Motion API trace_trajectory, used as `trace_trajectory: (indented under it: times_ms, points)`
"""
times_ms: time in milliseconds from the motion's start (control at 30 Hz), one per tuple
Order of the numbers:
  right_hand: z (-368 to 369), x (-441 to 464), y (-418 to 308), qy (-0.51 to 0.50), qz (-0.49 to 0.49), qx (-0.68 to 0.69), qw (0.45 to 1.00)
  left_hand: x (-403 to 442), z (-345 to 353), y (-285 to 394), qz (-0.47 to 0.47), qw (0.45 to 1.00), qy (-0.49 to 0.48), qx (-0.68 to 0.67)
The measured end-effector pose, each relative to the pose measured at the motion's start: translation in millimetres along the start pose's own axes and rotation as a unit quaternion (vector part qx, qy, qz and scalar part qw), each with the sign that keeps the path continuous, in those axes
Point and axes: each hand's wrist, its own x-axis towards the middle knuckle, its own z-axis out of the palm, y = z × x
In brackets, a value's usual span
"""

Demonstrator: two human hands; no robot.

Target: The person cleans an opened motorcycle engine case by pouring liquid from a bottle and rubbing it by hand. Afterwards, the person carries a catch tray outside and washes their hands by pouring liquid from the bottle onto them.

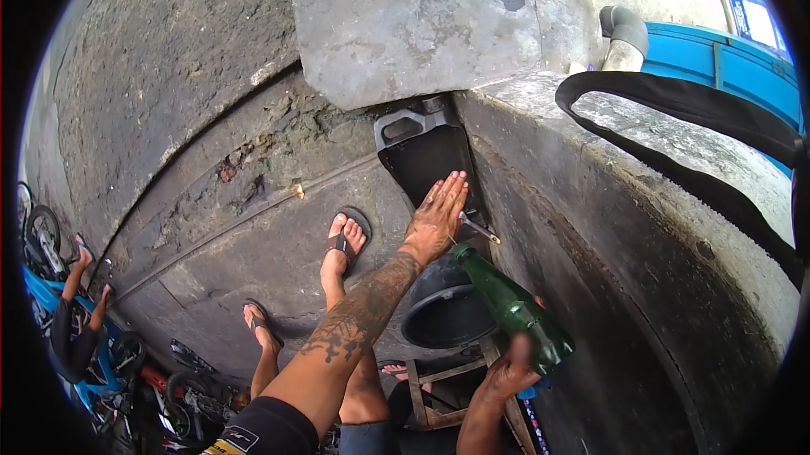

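My left hand (436,217), on a tattooed forearm, stretches out flat with its fingers straight, over the lower end of a dark cut-open jerrycan (429,155). Its thumb is hidden. Beside it, a short stick-like tool (481,228) with a yellowish tip juts to the right; what it rests on is hidden. My right hand (509,371) grips a green glass bottle (512,303) near its base. The bottle tilts, with its neck up and to the left, close to my left wrist. Under the neck is a black bucket (447,316).
A wooden stool frame (451,417) stands below the bucket. Sandalled feet (346,240) are on the concrete ground. A concrete wall (591,261) runs along the right, with a black strap (675,92) hanging over it. Bicycles (181,396) and another person (76,320) are at the lower left.
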Motion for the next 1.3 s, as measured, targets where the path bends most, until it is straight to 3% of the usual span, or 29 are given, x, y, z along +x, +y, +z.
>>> trace_trajectory:
  times_ms: [100,167,267,500,567,800,1300]
  points:
    - [1,0,0,-0.024,0.009,0.016,1.0,2,2,-3,0.027,0.996,-0.048,0.066]
    - [3,-3,-3,-0.035,0.015,0.024,0.999,2,8,-2,0.056,0.975,-0.062,0.204]
    - [2,-4,-7,-0.058,0.024,0.035,0.997,4,2,1,0.05,0.965,-0.11,0.232]
    - [4,0,-6,-0.094,0.003,0.016,0.995,0,19,1,0.038,0.92,-0.107,0.376]
    - [6,1,-4,-0.083,0.006,0.021,0.996,0,17,1,0.034,0.889,-0.159,0.429]
    - [9,1,-3,-0.066,-0.001,0.015,0.998,-3,11,4,0.035,0.861,-0.199,0.467]
    - [20,9,3,-0.032,0.002,-0.002,0.999,-3,1,0,0.054,0.896,-0.184,0.4]
